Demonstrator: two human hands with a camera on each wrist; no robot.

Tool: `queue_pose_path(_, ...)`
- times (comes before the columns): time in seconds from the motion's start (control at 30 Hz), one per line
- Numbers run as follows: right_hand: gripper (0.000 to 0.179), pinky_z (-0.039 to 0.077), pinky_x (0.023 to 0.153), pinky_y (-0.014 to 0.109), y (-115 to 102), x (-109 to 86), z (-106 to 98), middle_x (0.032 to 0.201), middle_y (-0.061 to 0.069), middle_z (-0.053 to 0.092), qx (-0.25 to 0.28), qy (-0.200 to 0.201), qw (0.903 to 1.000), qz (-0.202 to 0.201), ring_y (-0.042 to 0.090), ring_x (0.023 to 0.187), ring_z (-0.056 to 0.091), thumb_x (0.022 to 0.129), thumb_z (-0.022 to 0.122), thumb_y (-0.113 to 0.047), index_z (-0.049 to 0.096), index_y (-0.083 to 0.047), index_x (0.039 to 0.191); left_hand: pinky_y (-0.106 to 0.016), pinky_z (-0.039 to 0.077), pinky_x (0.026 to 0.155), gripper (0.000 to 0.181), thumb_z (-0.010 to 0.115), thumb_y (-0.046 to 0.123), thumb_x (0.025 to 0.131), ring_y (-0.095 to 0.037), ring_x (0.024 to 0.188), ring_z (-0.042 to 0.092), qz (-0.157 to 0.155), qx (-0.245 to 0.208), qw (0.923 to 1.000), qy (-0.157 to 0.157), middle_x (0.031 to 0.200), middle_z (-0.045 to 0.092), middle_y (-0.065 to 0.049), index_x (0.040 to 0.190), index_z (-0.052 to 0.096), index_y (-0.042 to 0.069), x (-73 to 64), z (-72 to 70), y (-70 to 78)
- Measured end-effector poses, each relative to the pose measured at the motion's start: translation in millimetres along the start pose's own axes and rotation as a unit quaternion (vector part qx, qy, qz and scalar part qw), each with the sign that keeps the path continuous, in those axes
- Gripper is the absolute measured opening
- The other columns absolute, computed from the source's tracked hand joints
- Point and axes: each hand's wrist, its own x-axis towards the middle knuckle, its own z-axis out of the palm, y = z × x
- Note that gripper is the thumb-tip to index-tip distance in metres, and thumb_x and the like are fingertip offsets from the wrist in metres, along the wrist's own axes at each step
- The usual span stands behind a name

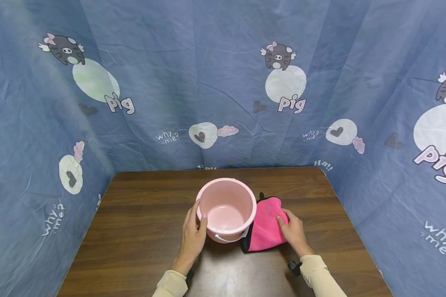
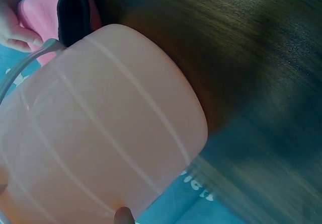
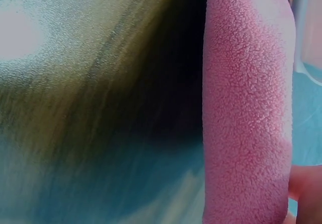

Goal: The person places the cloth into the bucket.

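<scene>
A pale pink plastic bucket (image 1: 227, 194) stands on the table with its mouth up and its inside showing nothing in it. My left hand (image 1: 192, 236) grips its left side near the rim, thumb at the front edge and fingers along the outer wall. In the left wrist view, a fingertip (image 2: 124, 216) lies against the ribbed bucket wall (image 2: 100, 118). To the right of the bucket is a bright pink, fleecy cloth (image 1: 266, 225) with black edging, which my right hand (image 1: 295, 232) pinches at its right side. The cloth's plush fold (image 3: 247, 108) fills much of the right wrist view.
The brown wood-grain table (image 1: 145, 227) extends on both sides of the hands. A blue curtain (image 1: 223, 82) printed with pigs encloses the table's back and sides. The bucket's white handle (image 1: 230, 239) hangs at its front, close to the cloth.
</scene>
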Motion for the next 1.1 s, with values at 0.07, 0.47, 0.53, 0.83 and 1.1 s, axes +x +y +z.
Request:
queue_pose_path(0.07, 0.039, 0.05, 0.102, 0.056, -2, 0.4, -1, 0.128, 0.025, 0.067, 0.006, 0.003, 1.0, -0.001, 0.041, 0.118, 0.064, 0.098, 0.064, -0.017, 0.061, 0.001, 0.132, -0.024, 0.047, 0.077, 0.055, 0.06, 0.012, 0.097, -0.02, 0.106, 0.055, 0.0, 0.001, 1.0, 0.001, 0.139, 0.058, -0.011, 0.15, 0.047, 0.015, -0.1, -0.3, 0.3)
queue_pose_path(0.47, 0.037, 0.051, 0.099, 0.054, -12, 6.4, -12, 0.124, 0.023, 0.069, 0.016, 0.034, 0.9987, -0.033, 0.04, 0.115, 0.067, 0.095, 0.067, -0.015, 0.065, -0.001, 0.129, -0.029, 0.053, 0.081, 0.056, 0.059, 0.012, 0.097, -0.021, 0.117, 0.056, -0.013, -0.003, 0.9999, -0.006, 0.141, 0.058, -0.012, 0.151, 0.046, 0.017, -0.4, -0.2, -0.4)
queue_pose_path(0.53, 0.037, 0.051, 0.099, 0.054, -13, 7.0, -14, 0.125, 0.023, 0.069, 0.019, 0.036, 0.9987, -0.032, 0.04, 0.115, 0.067, 0.095, 0.068, -0.016, 0.065, -0.002, 0.129, -0.034, 0.054, 0.084, 0.056, 0.059, 0.011, 0.097, -0.022, 0.12, 0.057, -0.014, -0.006, 0.9999, -0.008, 0.141, 0.057, -0.012, 0.151, 0.046, 0.016, -0.7, 0.3, -0.7)
queue_pose_path(0.83, 0.036, 0.051, 0.098, 0.052, -16, 7.3, -17, 0.123, 0.022, 0.07, 0.022, 0.046, 0.9981, -0.034, 0.038, 0.113, 0.068, 0.095, 0.068, -0.018, 0.066, -0.003, 0.128, -0.031, 0.052, 0.079, 0.055, 0.059, 0.014, 0.098, -0.021, 0.11, 0.055, -0.007, 0.0, 1.0, -0.004, 0.141, 0.058, -0.011, 0.151, 0.046, 0.018, -0.2, 0.4, -1.6)
queue_pose_path(1.1, 0.035, 0.052, 0.097, 0.052, -23, 10.2, -18, 0.123, 0.022, 0.071, 0.025, 0.052, 0.9969, -0.054, 0.037, 0.111, 0.068, 0.094, 0.069, -0.014, 0.066, -0.004, 0.128, -0.025, 0.048, 0.077, 0.054, 0.059, 0.016, 0.099, -0.019, 0.107, 0.055, -0.003, -0.005, 1.0, -0.003, 0.139, 0.058, -0.01, 0.151, 0.046, 0.018, 0.0, 0.5, -3.2)
